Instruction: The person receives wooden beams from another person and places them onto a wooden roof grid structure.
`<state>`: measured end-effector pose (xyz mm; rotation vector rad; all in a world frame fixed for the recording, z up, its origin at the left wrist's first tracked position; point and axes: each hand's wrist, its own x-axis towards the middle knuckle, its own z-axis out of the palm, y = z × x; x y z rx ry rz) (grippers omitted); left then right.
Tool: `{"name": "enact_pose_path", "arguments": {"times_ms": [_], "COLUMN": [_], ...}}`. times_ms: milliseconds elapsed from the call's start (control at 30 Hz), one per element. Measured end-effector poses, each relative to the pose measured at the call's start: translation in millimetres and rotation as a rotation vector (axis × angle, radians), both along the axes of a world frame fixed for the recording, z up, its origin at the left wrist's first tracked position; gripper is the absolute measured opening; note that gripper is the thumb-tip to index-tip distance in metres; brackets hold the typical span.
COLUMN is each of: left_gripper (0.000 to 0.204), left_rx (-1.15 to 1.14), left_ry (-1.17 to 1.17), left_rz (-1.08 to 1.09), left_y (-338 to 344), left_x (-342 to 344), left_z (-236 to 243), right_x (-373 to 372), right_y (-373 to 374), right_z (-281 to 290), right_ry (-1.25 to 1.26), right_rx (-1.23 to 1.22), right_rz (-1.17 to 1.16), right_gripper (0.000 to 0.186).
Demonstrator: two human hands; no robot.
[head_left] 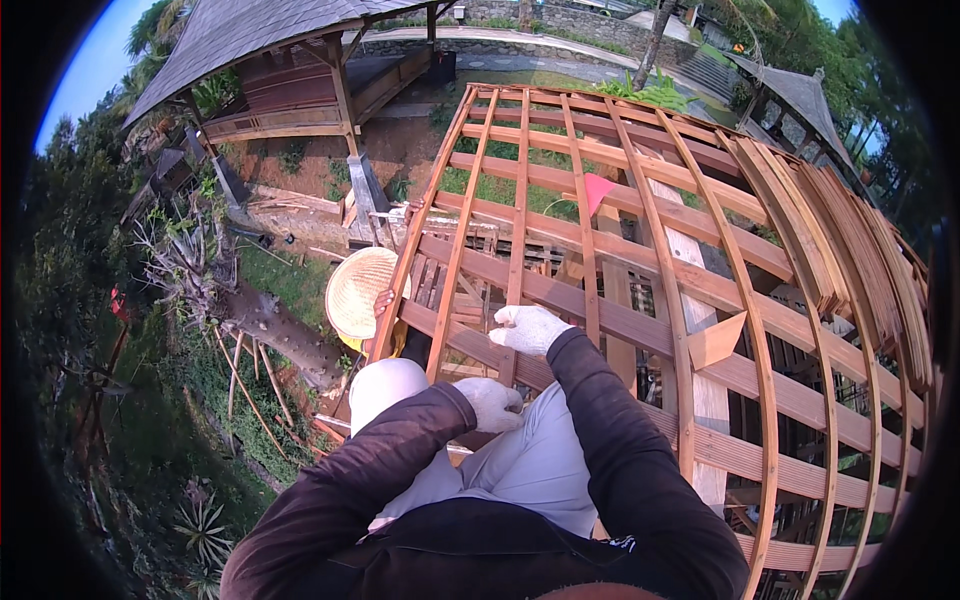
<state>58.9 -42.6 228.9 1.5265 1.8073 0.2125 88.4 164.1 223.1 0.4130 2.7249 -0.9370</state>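
— Gloves, white ones, on both hands. Where's each sitting?

— Right hand [527, 328] is just past centre, toward twelve o'clock, curled down over a wooden batten [515, 230] of the roof frame [700, 290], fingers closed around the thin upright strip. Left hand [490, 403] is below it, toward six, bunched into a loose fist against the person's pale trousers [530, 465]; whether it holds anything I cannot tell.

— And the frame itself?

— It fills everything from centre out to three o'clock: reddish slats crossing wider horizontal boards (all bent by the lens). A stack of thin laths [850, 250] lies on it at two o'clock.

— Anyone else about?

— At nine o'clock of the hands, just beyond the frame's left edge, a woven conical hat [358, 290] on a person lower down, with a hand [384, 300] touching the outer rafter. A thatched pavilion [270, 60] stands at eleven.
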Motion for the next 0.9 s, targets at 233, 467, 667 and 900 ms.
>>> {"name": "enact_pose_path", "arguments": {"times_ms": [233, 467, 667, 900], "left_gripper": [0.046, 0.047, 0.045, 0.045], "left_rx": [0.001, -0.006, 0.008, 0.018], "left_ry": [-0.032, -0.039, -0.026, -0.007], "left_rz": [-0.017, -0.017, -0.019, -0.024], "left_y": [-1, -1, 0, 0], "left_x": [0, 0, 0, 0], "left_z": [5, 2, 0, -2], "right_x": [-2, -2, -3, -2], "right_y": [-2, -6, -4, -3], "right_z": [2, 10, 5, 3], "right_ry": [-0.039, -0.087, -0.08, -0.059], "right_rx": [0.01, 0.017, 0.021, 0.013], "right_rz": [-0.019, -0.029, -0.03, -0.032], "right_gripper": [0.062, 0.062, 0.061, 0.062]}}
